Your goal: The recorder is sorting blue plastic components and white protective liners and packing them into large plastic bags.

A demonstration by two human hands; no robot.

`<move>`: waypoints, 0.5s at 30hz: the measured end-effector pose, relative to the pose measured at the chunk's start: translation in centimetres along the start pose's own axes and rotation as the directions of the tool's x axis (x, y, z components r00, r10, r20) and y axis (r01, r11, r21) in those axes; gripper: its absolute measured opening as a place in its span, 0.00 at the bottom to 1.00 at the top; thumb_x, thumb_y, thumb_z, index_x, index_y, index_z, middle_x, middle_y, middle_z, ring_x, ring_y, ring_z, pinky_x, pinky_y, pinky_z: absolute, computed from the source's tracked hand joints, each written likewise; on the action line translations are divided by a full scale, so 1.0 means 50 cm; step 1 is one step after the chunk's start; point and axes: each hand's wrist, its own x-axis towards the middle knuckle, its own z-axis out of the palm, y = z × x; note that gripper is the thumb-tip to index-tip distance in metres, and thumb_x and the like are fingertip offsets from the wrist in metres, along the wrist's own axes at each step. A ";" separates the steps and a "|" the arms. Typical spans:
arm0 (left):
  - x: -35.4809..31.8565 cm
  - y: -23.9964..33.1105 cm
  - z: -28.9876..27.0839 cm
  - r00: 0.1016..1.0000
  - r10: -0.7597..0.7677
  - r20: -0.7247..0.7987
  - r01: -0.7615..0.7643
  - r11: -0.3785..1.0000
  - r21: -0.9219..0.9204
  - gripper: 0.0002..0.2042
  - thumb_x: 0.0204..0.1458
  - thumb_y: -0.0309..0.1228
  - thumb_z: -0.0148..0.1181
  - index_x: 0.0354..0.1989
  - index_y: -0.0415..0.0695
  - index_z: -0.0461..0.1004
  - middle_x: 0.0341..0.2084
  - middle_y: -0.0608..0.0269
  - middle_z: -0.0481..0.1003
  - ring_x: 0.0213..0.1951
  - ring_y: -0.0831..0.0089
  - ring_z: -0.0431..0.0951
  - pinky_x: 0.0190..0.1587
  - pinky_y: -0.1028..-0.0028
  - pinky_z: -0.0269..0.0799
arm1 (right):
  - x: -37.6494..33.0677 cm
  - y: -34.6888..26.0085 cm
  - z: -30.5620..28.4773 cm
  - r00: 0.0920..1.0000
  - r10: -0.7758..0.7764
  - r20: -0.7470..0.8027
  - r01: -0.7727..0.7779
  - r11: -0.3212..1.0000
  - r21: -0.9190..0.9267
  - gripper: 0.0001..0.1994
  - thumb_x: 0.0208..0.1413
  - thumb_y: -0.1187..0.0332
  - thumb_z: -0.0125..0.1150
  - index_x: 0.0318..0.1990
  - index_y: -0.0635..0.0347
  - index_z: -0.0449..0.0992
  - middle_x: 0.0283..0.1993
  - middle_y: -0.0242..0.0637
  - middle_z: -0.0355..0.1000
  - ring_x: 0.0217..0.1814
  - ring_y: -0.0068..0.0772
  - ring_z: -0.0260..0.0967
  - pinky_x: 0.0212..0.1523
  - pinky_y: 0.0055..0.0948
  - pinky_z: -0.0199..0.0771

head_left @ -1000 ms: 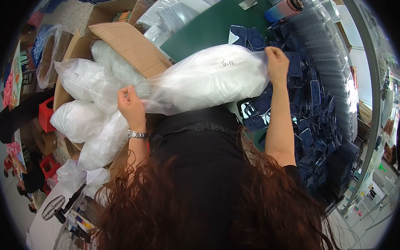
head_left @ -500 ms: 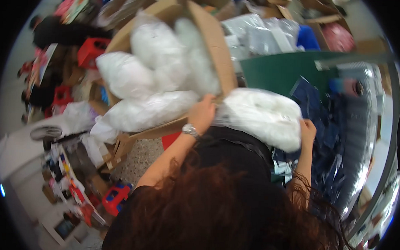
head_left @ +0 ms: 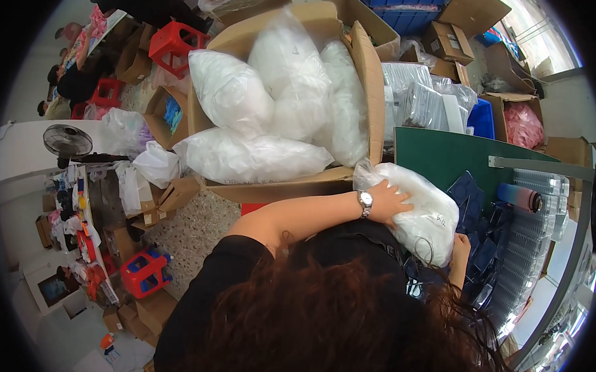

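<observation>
A clear plastic bag stuffed with white contents (head_left: 428, 207) rests in front of me at the edge of a green table (head_left: 437, 146). My left hand (head_left: 388, 203), with a watch at the wrist, lies on the bag's left side, its fingers spread. At the bag's lower right corner, my right hand (head_left: 460, 249) is closed on the plastic. Handwriting marks the bag's surface. To the left, a large open cardboard box (head_left: 375, 90) holds several similar puffy white bags (head_left: 292, 74).
Dark blue pieces (head_left: 483, 248) and stacked clear plastic trays (head_left: 529, 240) cover the table's right side. A metal bar (head_left: 541, 165) crosses above it. Red stools (head_left: 175, 45), a fan (head_left: 67, 140) and open cartons stand left. Beyond the table is a blue bin (head_left: 482, 119); other people work far left.
My left hand has moved from the bag's gathered left end onto its top, fingers now spread. The bag has turned and shifted slightly lower, with its written side showing. My right hand still grips its edge.
</observation>
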 end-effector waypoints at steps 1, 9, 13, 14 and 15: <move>0.005 -0.005 0.016 1.000 0.015 0.023 -0.013 0.998 -0.058 0.32 0.51 0.54 0.60 0.62 0.54 0.65 0.61 0.55 0.65 0.55 0.50 0.70 0.52 0.50 0.66 | 0.004 -0.002 -0.010 1.000 -0.004 -0.003 0.004 1.000 -0.007 0.10 0.59 0.67 0.58 0.39 0.66 0.77 0.35 0.33 0.75 0.36 0.25 0.68 0.41 0.26 0.69; -0.082 -0.037 -0.112 0.868 -0.325 -0.375 -0.022 0.731 -0.683 0.20 0.60 0.50 0.49 0.42 0.45 0.76 0.27 0.50 0.77 0.29 0.54 0.78 0.33 0.59 0.70 | -0.079 -0.358 -0.047 0.951 -0.197 0.238 0.004 0.779 0.627 0.12 0.66 0.64 0.50 0.52 0.58 0.71 0.44 0.34 0.75 0.45 0.33 0.74 0.43 0.31 0.76; -0.222 -0.138 -0.136 0.757 -0.613 -0.227 0.183 0.532 -0.827 0.22 0.64 0.47 0.47 0.46 0.38 0.76 0.28 0.61 0.77 0.30 0.76 0.72 0.36 0.70 0.69 | -0.182 -0.580 0.067 0.786 -0.618 0.038 0.533 0.706 0.466 0.16 0.65 0.63 0.53 0.56 0.60 0.71 0.48 0.38 0.74 0.48 0.31 0.74 0.42 0.27 0.77; -0.248 -0.143 -0.151 0.662 -0.711 -0.239 0.086 0.388 -0.918 0.23 0.65 0.46 0.47 0.46 0.35 0.75 0.31 0.61 0.77 0.33 0.76 0.72 0.37 0.71 0.69 | -0.229 -0.636 0.138 0.714 -0.700 -0.013 0.651 0.657 0.380 0.16 0.65 0.64 0.54 0.55 0.61 0.72 0.48 0.39 0.74 0.48 0.30 0.74 0.43 0.28 0.77; -0.282 -0.146 -0.169 0.551 -0.805 -0.219 -0.031 0.243 -0.970 0.23 0.65 0.45 0.47 0.46 0.32 0.75 0.35 0.61 0.78 0.36 0.76 0.73 0.39 0.72 0.69 | -0.257 -0.667 0.211 0.652 -0.757 0.033 0.709 0.625 0.326 0.17 0.66 0.62 0.52 0.57 0.59 0.71 0.51 0.40 0.73 0.51 0.30 0.72 0.47 0.30 0.76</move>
